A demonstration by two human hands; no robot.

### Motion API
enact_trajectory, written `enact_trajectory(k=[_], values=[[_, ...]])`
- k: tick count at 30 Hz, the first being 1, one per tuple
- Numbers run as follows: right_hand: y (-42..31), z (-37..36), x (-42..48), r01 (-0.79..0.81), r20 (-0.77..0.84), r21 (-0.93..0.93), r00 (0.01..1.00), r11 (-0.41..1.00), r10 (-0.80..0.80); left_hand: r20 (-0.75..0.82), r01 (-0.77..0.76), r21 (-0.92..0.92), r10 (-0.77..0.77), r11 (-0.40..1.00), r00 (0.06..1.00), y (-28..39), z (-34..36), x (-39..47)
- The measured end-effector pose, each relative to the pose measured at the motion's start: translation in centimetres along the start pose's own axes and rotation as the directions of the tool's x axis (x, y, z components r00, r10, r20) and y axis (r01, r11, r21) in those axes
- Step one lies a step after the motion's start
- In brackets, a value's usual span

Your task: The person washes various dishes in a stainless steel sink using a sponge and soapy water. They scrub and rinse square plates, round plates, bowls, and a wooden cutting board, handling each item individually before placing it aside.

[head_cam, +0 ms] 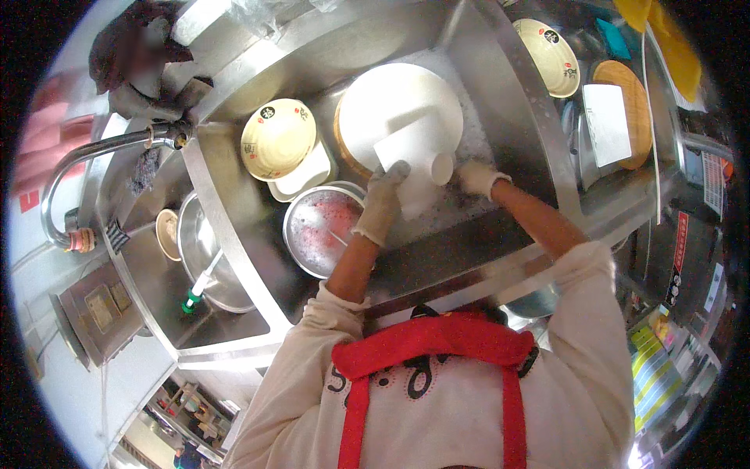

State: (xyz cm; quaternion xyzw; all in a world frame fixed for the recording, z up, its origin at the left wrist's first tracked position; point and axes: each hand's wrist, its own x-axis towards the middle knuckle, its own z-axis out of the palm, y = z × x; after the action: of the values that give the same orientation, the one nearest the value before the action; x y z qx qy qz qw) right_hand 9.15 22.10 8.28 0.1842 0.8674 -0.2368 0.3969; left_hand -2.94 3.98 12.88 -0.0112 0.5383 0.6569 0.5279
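Observation:
A steel sink basin [504, 105] with suds lies before me. My left hand [384, 196], in a pale glove, grips the edge of a white rectangular dish [410, 152]. My right hand [477, 177], also gloved, is just right of a small white round piece [442, 169]; whether it touches anything is unclear. Behind the dish lies a large white round plate [375, 99], with a brown wooden rim [341, 140] showing at its left. Left of my left hand stands a round steel bowl [319, 228] with sudsy reddish contents. Farther left, a cream patterned bowl [278, 139] rests on white dishes [302, 176].
The left basin holds a steel bowl [208, 252], a small tan bowl [168, 234] and a green-and-white handled tool [199, 287]. A curved metal faucet [99, 146] rises beside it. To the right are a patterned oval plate [546, 57], a white tray [607, 124] and a wooden board [638, 117].

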Motion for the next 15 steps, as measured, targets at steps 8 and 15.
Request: enact_trajectory(k=[8,15], values=[[-0.5,-2.4,-1.0,-0.073,-0.486,0.264,0.852,0.962,0.198,0.085,-0.512,0.555,0.568,0.655,0.819,-1.9,0.3,-0.7],[-4.0,-4.4,-7.5,0.155,-0.532,0.114,0.844,0.981,-0.071,-0.150,-0.062,0.064,0.071,0.996,0.986,1.0,0.6,-0.5]])
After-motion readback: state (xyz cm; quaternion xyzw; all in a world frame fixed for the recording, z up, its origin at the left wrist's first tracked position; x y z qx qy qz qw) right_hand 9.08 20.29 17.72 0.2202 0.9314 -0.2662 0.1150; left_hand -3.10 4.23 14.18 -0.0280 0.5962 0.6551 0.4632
